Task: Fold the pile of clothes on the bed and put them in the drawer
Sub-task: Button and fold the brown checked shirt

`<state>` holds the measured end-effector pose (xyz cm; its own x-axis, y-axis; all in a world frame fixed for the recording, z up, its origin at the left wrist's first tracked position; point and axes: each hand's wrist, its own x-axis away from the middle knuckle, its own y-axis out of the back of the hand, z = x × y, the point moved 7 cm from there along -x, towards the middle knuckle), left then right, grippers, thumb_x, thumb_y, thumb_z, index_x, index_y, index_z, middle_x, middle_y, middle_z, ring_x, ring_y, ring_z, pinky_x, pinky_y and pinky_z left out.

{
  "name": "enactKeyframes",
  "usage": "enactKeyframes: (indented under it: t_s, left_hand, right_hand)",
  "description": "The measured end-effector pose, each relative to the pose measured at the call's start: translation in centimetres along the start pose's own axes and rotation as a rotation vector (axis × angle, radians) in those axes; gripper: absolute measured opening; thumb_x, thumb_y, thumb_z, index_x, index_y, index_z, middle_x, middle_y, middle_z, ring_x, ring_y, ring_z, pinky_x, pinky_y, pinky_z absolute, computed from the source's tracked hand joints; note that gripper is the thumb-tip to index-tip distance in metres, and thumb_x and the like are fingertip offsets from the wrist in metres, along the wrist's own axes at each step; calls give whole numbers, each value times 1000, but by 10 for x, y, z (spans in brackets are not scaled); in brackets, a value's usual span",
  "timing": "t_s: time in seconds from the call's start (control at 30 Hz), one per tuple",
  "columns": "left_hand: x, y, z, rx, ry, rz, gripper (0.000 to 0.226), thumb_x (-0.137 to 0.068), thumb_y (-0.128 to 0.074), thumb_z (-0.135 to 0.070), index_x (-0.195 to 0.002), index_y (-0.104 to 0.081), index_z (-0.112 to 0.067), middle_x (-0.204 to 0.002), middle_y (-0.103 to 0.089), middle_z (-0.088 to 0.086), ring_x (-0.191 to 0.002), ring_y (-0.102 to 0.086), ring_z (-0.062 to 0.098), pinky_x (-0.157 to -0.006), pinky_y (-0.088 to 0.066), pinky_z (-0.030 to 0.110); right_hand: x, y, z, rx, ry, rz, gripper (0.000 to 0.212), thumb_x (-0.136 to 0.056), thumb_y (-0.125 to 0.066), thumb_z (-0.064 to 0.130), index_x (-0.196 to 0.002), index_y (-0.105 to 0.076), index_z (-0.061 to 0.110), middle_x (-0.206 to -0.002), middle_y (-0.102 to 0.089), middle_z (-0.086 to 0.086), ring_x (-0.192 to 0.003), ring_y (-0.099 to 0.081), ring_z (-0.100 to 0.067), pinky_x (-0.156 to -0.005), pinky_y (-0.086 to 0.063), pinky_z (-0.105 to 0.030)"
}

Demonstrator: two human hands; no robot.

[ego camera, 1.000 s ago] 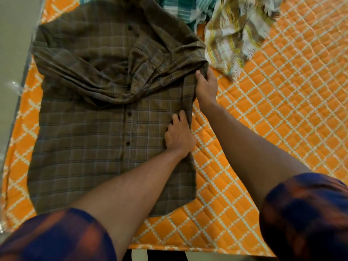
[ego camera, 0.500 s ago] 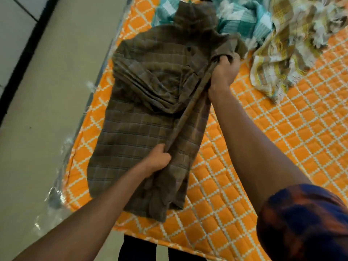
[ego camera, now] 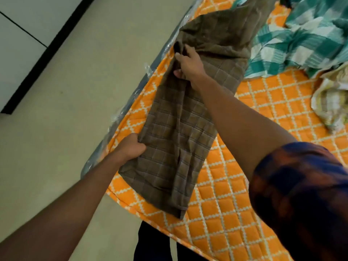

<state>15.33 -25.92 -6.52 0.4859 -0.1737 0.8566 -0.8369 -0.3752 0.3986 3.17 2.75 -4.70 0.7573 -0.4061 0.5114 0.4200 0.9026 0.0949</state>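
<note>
A brown plaid shirt [ego camera: 175,140] lies folded lengthwise into a narrow strip along the left edge of the bed [ego camera: 222,213], which has an orange quilted cover. My left hand [ego camera: 131,146] grips the shirt's left edge near its lower half. Higher up, my right hand [ego camera: 188,64] holds the folded cloth near the shoulder area, fingers curled into the fabric. The shirt's collar end runs out of view at the top.
A teal and white checked cloth [ego camera: 301,40] is heaped at the upper right of the bed. A yellow checked cloth [ego camera: 333,102] lies at the right edge. Beige floor [ego camera: 66,102] lies left of the bed, with clear plastic wrap [ego camera: 113,119] along the mattress side.
Both hands carried the shirt's right side over to the left, so the shirt went from spread flat to a narrow folded strip. The camera view swung left and down.
</note>
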Motion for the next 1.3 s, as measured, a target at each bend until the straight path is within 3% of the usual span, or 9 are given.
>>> enactKeyframes:
  t_s: [0.07, 0.13, 0.23, 0.33, 0.53, 0.83, 0.97, 1.03, 1.3]
  left_hand:
    - [-1, 1, 2, 17, 43, 11, 23, -80, -65, -21, -102, -68, -17, -99, -69, 8, -87, -66, 29, -78, -58, 41]
    - [6, 6, -1, -65, 62, -66, 21, -78, -66, -27, -96, -66, -19, -93, -67, 6, -84, -64, 29, -67, -52, 35]
    - [27, 29, -20, -231, -102, -546, 33, -74, -66, -29, -104, -61, -15, -94, -64, 10, -92, -61, 35, -72, -50, 40]
    - [41, 18, -60, -386, -392, -779, 56, -75, -68, -29, -125, -50, -11, -114, -54, 15, -104, -52, 36, -80, -46, 48]
    - [41, -53, -66, -650, -822, -400, 36, -76, -57, -29, -108, -59, -14, -102, -50, 8, -91, -52, 30, -69, -46, 41]
    - [62, -31, 42, -797, -719, -371, 47, -72, -63, -28, -116, -64, -10, -115, -55, 14, -101, -53, 34, -75, -45, 44]
    - [55, -26, 29, -897, -684, -377, 36, -79, -62, -24, -112, -61, -8, -104, -54, 16, -89, -52, 38, -66, -50, 47]
    - [53, -26, 23, -962, -663, -394, 32, -77, -66, -17, -107, -58, -7, -99, -52, 16, -87, -53, 39, -60, -49, 46]
    - [67, 15, 45, -602, -427, -699, 4, -93, -50, -10, -97, -51, -9, -93, -59, 21, -83, -59, 48, -65, -46, 52]
  right_hand:
    - [7, 14, 5, -4, 148, -95, 54, -100, -60, 20, -151, -45, 20, -160, -36, -5, -86, -62, -23, -59, -57, -27]
    - [35, 45, 15, 98, 375, -313, 40, -97, -61, 18, -136, -61, 14, -142, -57, -9, -102, -65, -24, -80, -59, -32]
    - [91, 82, 3, 310, 550, -589, 25, -92, -62, 10, -116, -69, 7, -117, -65, -11, -103, -59, -16, -88, -40, -7]
    - [124, 93, -38, 540, 519, -637, 35, -89, -66, 19, -122, -67, 9, -126, -59, -16, -117, -55, -28, -102, -38, -24]
    - [212, 62, -127, 794, 347, -380, 47, -87, -70, 32, -132, -62, 17, -142, -48, -14, -127, -47, -33, -108, -36, -41]
    - [358, 15, -213, 957, 251, 109, 83, -83, -59, 72, -150, -43, 25, -152, -38, -8, -132, -42, -31, -100, -40, -47]
    - [363, 14, -225, 936, 113, 79, 78, -83, -68, 38, -152, -36, 21, -136, -48, -8, -116, -49, -30, -90, -50, -45]
    - [357, 17, -223, 815, 66, 56, 69, -79, -59, 21, -147, -44, 17, -130, -55, -9, -110, -56, -33, -83, -54, -47]
    - [375, 36, -216, 723, 162, -105, 45, -80, -56, 7, -124, -63, 19, -110, -69, -1, -94, -64, -25, -70, -46, -33]
